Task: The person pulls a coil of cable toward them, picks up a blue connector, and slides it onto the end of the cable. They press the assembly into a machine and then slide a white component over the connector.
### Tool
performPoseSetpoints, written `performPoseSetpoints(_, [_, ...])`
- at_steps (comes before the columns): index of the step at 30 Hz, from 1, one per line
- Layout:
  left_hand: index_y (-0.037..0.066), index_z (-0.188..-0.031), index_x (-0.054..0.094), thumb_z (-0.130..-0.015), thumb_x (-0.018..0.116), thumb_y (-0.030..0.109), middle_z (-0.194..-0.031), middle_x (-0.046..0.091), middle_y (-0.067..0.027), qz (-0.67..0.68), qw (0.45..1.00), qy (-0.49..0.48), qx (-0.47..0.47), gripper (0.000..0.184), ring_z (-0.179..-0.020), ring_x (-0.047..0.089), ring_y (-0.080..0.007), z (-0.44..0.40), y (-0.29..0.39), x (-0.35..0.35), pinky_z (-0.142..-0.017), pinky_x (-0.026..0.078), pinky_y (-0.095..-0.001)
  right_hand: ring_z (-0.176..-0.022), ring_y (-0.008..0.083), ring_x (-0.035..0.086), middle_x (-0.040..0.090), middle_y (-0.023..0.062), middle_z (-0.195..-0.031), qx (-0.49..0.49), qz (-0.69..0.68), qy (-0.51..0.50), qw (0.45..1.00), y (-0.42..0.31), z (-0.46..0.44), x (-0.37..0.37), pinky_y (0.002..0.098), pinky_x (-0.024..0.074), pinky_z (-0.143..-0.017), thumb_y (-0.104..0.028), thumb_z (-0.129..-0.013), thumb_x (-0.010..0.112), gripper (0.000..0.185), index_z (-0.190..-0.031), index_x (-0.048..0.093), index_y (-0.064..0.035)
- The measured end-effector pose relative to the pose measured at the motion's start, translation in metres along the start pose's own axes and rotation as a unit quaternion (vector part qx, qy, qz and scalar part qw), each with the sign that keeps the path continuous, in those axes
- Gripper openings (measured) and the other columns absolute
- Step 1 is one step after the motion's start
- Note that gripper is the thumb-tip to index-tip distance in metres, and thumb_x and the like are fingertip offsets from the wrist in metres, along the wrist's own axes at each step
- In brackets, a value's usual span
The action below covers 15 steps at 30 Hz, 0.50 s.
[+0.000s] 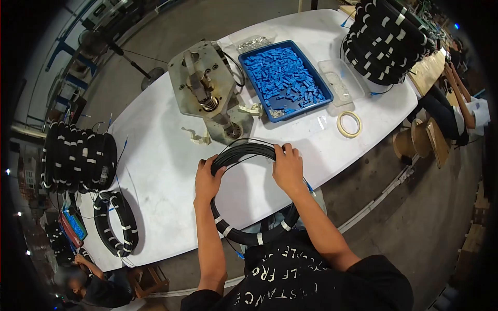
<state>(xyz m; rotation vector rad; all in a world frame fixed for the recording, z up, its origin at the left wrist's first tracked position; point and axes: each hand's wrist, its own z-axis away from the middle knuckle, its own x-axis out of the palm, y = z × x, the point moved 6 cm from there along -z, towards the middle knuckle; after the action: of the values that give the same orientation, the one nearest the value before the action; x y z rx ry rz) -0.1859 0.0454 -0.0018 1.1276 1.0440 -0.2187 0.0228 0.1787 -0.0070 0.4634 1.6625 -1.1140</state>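
Across the near edge of the table (161, 160), I see a black coil (244, 151) with white bands, gripped in both hands. Left hand (209, 179): fingers curled over the rim, thumb inward, pinching it. Right hand (288, 167): fingers bent, close together, clasping the opposite side. Toward the far edge: press (220, 78), blue tray (301, 110). Tape roll (348, 124): near edge, right of the coil.
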Motion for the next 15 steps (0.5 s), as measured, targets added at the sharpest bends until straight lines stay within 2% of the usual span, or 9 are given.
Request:
performPoseSetpoints(5, [0.002,-0.121,0.058,-0.084,0.071,0.020,-0.109,0.057,-0.0203,-0.016,0.999,0.049,0.009,0.043,-0.097,0.058,-0.0385,0.013,-0.007,-0.003,-0.083,0.048,-0.0436,-0.101,0.0367,0.054,0.053,0.0161,-0.111,-0.116,0.002,-0.048,0.992,-0.015,-0.026,0.018,0.0456,0.0499,-0.081,0.000,-0.070,0.067,0.042,-0.111,0.055,-0.0003])
performPoseSetpoints(7, [0.000,-0.118,0.058,-0.082,0.071,0.019,-0.109,0.058,-0.0227,-0.029,0.996,0.041,-0.072,0.043,-0.099,0.058,-0.0383,0.025,-0.012,-0.009,-0.086,0.047,-0.0425,-0.102,0.0362,0.054,0.053,0.0153,-0.112,-0.153,-0.009,-0.060,0.986,-0.024,-0.038,0.023,0.0453,0.0498,-0.081,0.003,-0.070,0.065,0.046,-0.114,0.055,-0.0008])
performPoseSetpoints(8, [0.000,-0.118,0.058,-0.082,0.071,0.019,-0.109,0.058,-0.0227,-0.030,0.996,0.043,-0.075,0.043,-0.099,0.058,-0.0383,0.032,-0.017,-0.010,-0.086,0.047,-0.0425,-0.102,0.0357,0.053,0.053,0.0144,-0.114,-0.186,-0.022,-0.072,0.980,-0.031,-0.041,0.026,0.0450,0.0498,-0.081,0.007,-0.070,0.062,0.050,-0.118,0.054,-0.0013])
performPoseSetpoints(11, [-0.001,-0.115,0.057,-0.082,0.072,0.023,-0.109,0.058,-0.0209,-0.061,0.993,0.044,-0.091,0.044,-0.097,0.059,-0.0382,0.044,-0.029,-0.019,-0.083,0.048,-0.0447,-0.104,0.0346,0.055,0.053,0.0135,-0.113,-0.231,-0.004,-0.083,0.969,-0.051,-0.048,0.035,0.0435,0.0510,-0.083,0.002,-0.073,0.064,0.041,-0.114,0.057,-0.0016])
performPoseSetpoints(13, [-0.004,-0.119,0.053,-0.081,0.073,0.023,-0.112,0.058,-0.0228,-0.074,0.984,-0.018,-0.159,0.051,-0.101,0.058,-0.0386,0.048,-0.036,-0.021,-0.086,0.048,-0.0449,-0.104,0.0347,0.055,0.053,0.0130,-0.114,-0.245,-0.001,-0.080,0.966,-0.060,-0.048,0.035,0.0432,0.0510,-0.083,0.001,-0.074,0.064,0.042,-0.115,0.057,-0.0028])
performPoseSetpoints(14, [-0.004,-0.119,0.053,-0.081,0.073,0.023,-0.112,0.058,-0.0228,-0.077,0.984,-0.017,-0.162,0.051,-0.101,0.058,-0.0386,0.048,-0.041,-0.020,-0.086,0.048,-0.0449,-0.105,0.0348,0.055,0.052,0.0124,-0.115,-0.253,0.006,-0.078,0.964,-0.064,-0.047,0.035,0.0429,0.0511,-0.083,0.000,-0.075,0.064,0.043,-0.117,0.056,-0.0040])
performPoseSetpoints(15, [-0.005,-0.123,0.050,-0.081,0.073,0.023,-0.114,0.057,-0.0240,-0.070,0.993,0.014,-0.093,0.055,-0.103,0.058,-0.0392,0.042,-0.035,-0.020,-0.088,0.048,-0.0450,-0.105,0.0348,0.055,0.052,0.0124,-0.115,-0.255,0.002,-0.080,0.964,-0.065,-0.047,0.034,0.0429,0.0511,-0.083,0.000,-0.075,0.064,0.043,-0.117,0.056,-0.0040])
